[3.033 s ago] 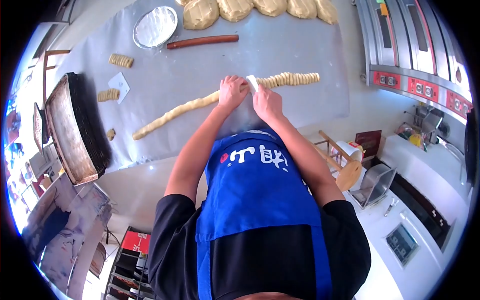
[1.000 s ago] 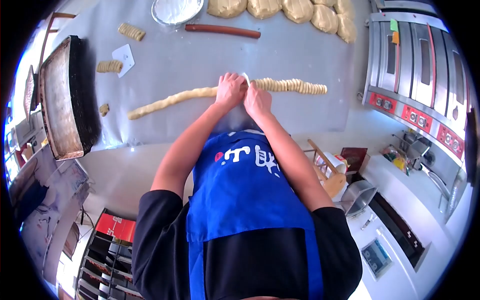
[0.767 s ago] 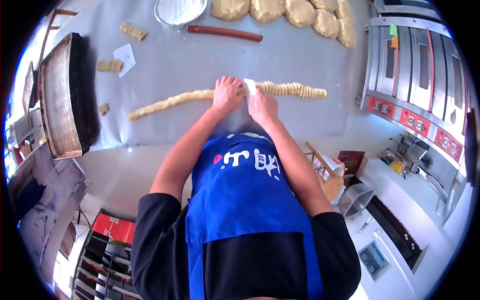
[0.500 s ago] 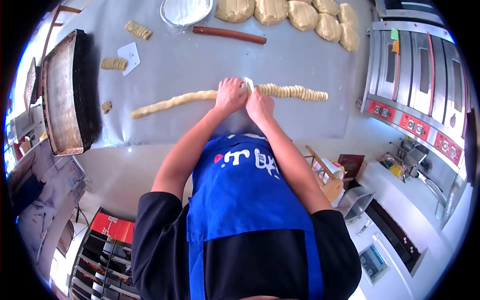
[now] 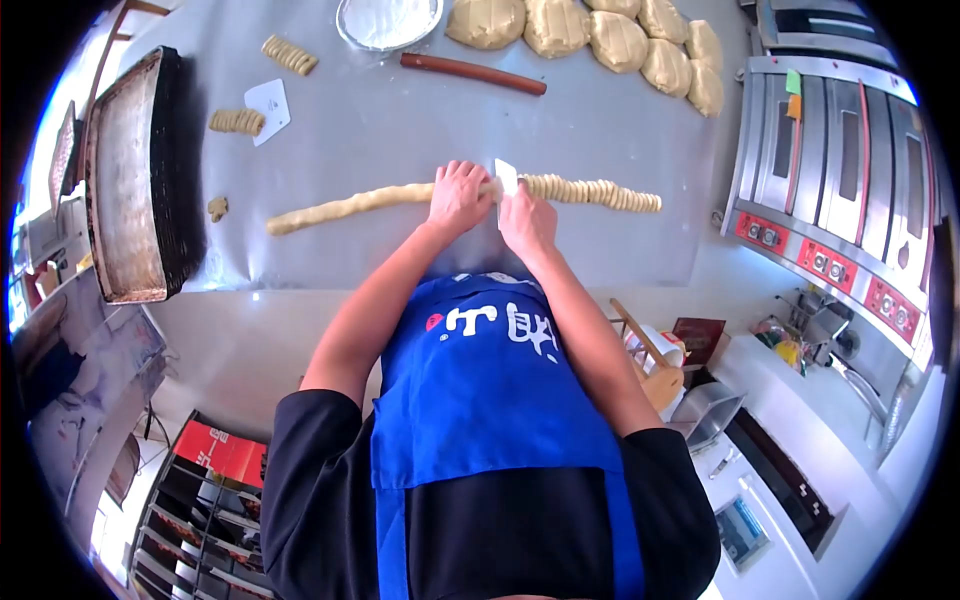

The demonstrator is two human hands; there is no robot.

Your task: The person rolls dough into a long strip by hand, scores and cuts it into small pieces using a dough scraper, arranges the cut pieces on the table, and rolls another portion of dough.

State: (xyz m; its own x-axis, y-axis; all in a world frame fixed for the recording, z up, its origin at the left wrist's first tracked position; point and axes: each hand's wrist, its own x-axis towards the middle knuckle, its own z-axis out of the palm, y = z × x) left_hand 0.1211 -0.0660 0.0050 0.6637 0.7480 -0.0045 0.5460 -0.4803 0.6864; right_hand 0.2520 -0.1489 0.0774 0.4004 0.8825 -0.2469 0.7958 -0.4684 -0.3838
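A long dough rope (image 5: 352,206) lies across the metal table, whole on the left and cut into a row of thin slices (image 5: 592,193) on the right. My left hand (image 5: 459,200) is on the rope near its cut end, fingers curled over it. Just beside it, my right hand (image 5: 527,218) grips a white dough scraper (image 5: 506,177), held upright on edge at the point where rope meets slices. Whether the blade touches the table is hidden by my fingers.
Several large dough pieces (image 5: 557,27), a white bowl (image 5: 388,20) and a brown rolling pin (image 5: 473,73) are at the back. Sliced dough pieces (image 5: 237,121), a second white scraper (image 5: 268,110) and a dough scrap (image 5: 218,208) lie left, near a dark baking tray (image 5: 130,180). Ovens (image 5: 830,190) stand right.
The scraper has risen slightly and shows more of its white blade. My right hand has shifted a little to the right. My left hand stays on the rope; the whole view has moved slightly.
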